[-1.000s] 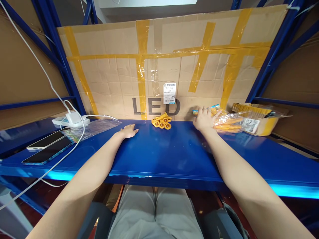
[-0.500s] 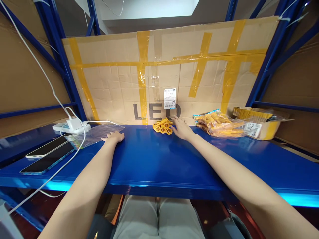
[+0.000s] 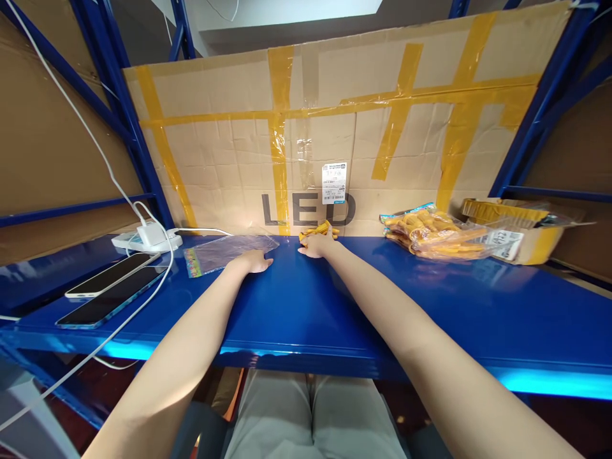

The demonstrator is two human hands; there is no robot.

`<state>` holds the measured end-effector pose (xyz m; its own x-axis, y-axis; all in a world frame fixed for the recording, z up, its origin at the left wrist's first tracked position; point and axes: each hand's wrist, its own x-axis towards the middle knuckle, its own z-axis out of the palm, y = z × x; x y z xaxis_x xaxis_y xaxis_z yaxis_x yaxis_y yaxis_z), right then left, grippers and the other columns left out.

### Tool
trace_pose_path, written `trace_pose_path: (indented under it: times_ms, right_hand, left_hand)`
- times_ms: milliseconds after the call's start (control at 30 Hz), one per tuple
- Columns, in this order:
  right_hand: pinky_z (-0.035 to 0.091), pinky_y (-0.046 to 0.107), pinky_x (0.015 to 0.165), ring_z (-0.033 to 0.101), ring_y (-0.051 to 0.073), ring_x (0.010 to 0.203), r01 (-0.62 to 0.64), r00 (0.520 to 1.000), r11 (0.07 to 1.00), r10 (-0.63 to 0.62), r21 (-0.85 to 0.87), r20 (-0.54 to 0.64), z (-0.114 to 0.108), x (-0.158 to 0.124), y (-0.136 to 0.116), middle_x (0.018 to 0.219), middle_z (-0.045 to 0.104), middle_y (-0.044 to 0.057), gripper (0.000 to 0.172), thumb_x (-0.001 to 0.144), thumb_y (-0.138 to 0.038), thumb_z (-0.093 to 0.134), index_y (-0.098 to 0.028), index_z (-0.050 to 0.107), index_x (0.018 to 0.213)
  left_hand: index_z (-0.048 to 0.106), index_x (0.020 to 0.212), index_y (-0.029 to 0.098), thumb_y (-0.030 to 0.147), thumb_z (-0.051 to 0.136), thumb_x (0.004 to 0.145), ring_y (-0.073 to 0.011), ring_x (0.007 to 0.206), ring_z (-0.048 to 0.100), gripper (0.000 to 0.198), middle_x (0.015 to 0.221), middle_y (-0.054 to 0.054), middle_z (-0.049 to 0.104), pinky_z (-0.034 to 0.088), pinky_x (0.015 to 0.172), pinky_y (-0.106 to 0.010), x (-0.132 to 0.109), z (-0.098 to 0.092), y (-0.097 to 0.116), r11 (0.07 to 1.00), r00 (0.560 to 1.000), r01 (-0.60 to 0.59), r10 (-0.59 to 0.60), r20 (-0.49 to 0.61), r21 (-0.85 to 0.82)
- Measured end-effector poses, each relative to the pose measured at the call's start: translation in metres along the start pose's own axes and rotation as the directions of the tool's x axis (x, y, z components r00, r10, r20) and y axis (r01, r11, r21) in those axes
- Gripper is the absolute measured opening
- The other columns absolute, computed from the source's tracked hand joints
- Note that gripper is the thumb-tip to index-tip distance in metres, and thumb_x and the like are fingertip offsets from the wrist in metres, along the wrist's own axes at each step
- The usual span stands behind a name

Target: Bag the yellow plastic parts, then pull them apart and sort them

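**Right hand (image 3: 315, 245) at yellow pile (image 3: 315, 229); left hand (image 3: 255, 260) at clear plastic bag (image 3: 215, 252)**

Clock face laid on the blue shelf (image 3: 296, 319): 12 toward the cardboard panel (image 3: 229, 159), 6 toward the grey trousers (image 3: 310, 408) below the front edge.

Yellow pile: at 12 o'clock, on the shelf top, near the foot of the panel. Near side mostly covered by the right hand.

Right hand: also at 12, curved across the front of the pile, in contact with it. Fingers bent, partly hidden; cannot tell whether clamped on the pieces.

Left hand: toward 11, low over the near edge of the clear plastic bag, well short of the pile. Fingertips mostly hidden; cannot tell whether apart, together or pinching the film.

Clear plastic bag: flat at 10 o'clock, coloured strip at the end farthest from the pile.

Surroundings: filled bag (image 3: 425, 233) of yellow pieces at 2 o'clock, just beside an open carton (image 3: 542, 245). At 9, white-edged phone (image 3: 112, 275) and blue-edged phone (image 3: 112, 298), side by side, screens up and dark. At 10, beyond both phones, power strip (image 3: 127, 241) with white charger (image 3: 153, 234) plugged in.
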<state>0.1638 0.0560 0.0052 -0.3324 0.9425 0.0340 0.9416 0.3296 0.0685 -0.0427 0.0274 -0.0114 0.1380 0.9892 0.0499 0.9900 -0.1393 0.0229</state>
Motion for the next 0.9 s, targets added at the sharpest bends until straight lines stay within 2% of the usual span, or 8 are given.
trace_pose_path:
  times_ms: [67, 133, 267, 367, 500, 700, 800, 900]
  right_hand:
    - [0.004, 0.073, 0.113, 0.043, 0.037, 0.138, -0.015, 1.000, 0.999, 0.015, -0.046, 0.017, 0.003, 0.002, 0.000, 0.149, 0.050, 0.013, 0.044, 0.097, -0.035, 0.039, -0.024, 0.059, 0.136]
    - [0.008, 0.075, 0.111, 0.048, 0.038, 0.134, 0.002, 1.000, 0.999, -0.002, -0.047, -0.006, 0.006, 0.002, 0.005, 0.145, 0.054, 0.013, 0.042, 0.094, -0.027, 0.042, -0.025, 0.062, 0.131]
    - [0.010, 0.075, 0.111, 0.048, 0.036, 0.134, 0.046, 0.997, 0.999, -0.046, -0.004, -0.064, 0.012, -0.006, 0.024, 0.145, 0.055, 0.009, 0.043, 0.091, -0.024, 0.046, -0.028, 0.063, 0.131]
    - [0.011, 0.072, 0.113, 0.047, 0.032, 0.135, 0.079, 0.990, 0.997, -0.078, 0.011, -0.115, 0.017, -0.017, 0.042, 0.145, 0.056, 0.005, 0.043, 0.092, -0.024, 0.042, -0.031, 0.063, 0.130]
    - [0.014, 0.071, 0.113, 0.047, 0.031, 0.136, 0.097, 0.984, 0.994, -0.090, 0.041, -0.156, 0.024, -0.033, 0.064, 0.147, 0.054, 0.002, 0.045, 0.093, -0.021, 0.040, -0.033, 0.063, 0.129]
    - [0.024, 0.064, 0.113, 0.048, 0.029, 0.135, 0.069, 0.975, 0.991, -0.042, 0.115, -0.220, 0.029, -0.052, 0.079, 0.143, 0.057, 0.003, 0.039, 0.092, -0.020, 0.044, -0.030, 0.065, 0.124]
    - [0.024, 0.061, 0.114, 0.057, 0.027, 0.123, -0.002, 0.978, 0.993, 0.027, 0.121, -0.208, 0.025, -0.056, 0.080, 0.129, 0.066, 0.006, 0.031, 0.093, -0.020, 0.043, -0.024, 0.069, 0.109]
    - [0.023, 0.059, 0.114, 0.061, 0.027, 0.114, -0.090, 0.967, 0.993, 0.106, 0.078, -0.234, 0.019, -0.058, 0.077, 0.123, 0.067, 0.012, 0.030, 0.095, -0.020, 0.040, -0.017, 0.069, 0.101]
  left_hand:
    - [0.063, 0.132, 0.019, 0.050, 0.040, 0.092, -0.0274, 0.123, 0.061, 0.055, 0.138, -0.011, 0.061, 0.047, 0.098, -0.032, -0.006, -0.007, 0.009, 0.999, 0.995, -0.029, 0.027, 0.096, 0.019]
    - [0.062, 0.133, 0.018, 0.048, 0.039, 0.093, -0.0265, 0.124, 0.060, 0.054, 0.139, -0.011, 0.060, 0.046, 0.100, -0.030, -0.011, -0.013, 0.017, 0.998, 0.991, -0.061, 0.060, 0.116, 0.005]
    - [0.064, 0.130, 0.018, 0.041, 0.041, 0.094, -0.0243, 0.124, 0.060, 0.049, 0.137, -0.009, 0.062, 0.045, 0.102, -0.028, -0.015, -0.017, 0.024, 0.987, 0.986, -0.126, 0.136, 0.097, -0.100]
    - [0.066, 0.128, 0.018, 0.034, 0.045, 0.092, -0.0221, 0.124, 0.060, 0.044, 0.135, -0.007, 0.063, 0.044, 0.103, -0.026, -0.014, -0.015, 0.023, 0.973, 0.989, -0.135, 0.145, 0.039, -0.189]
    - [0.070, 0.121, 0.019, 0.027, 0.050, 0.088, -0.0210, 0.117, 0.065, 0.039, 0.128, -0.005, 0.068, 0.047, 0.099, -0.024, -0.009, -0.011, 0.019, 0.956, 0.996, -0.092, 0.082, -0.045, -0.278]
    - [0.076, 0.096, 0.019, 0.028, 0.050, 0.087, -0.0251, 0.104, 0.070, 0.029, 0.104, -0.007, 0.077, 0.051, 0.093, -0.031, -0.002, -0.010, 0.012, 0.971, 0.987, -0.031, -0.008, -0.159, -0.237]
    - [0.076, 0.088, 0.021, 0.028, 0.050, 0.085, -0.0271, 0.104, 0.069, 0.026, 0.094, -0.007, 0.078, 0.049, 0.098, -0.036, -0.001, -0.010, 0.010, 0.982, 0.977, 0.051, -0.087, -0.197, -0.181]
    - [0.076, 0.094, 0.021, 0.028, 0.051, 0.085, -0.0302, 0.113, 0.065, 0.027, 0.101, -0.009, 0.077, 0.039, 0.109, -0.046, -0.003, -0.011, 0.012, 0.982, 0.957, 0.144, -0.169, -0.234, -0.121]
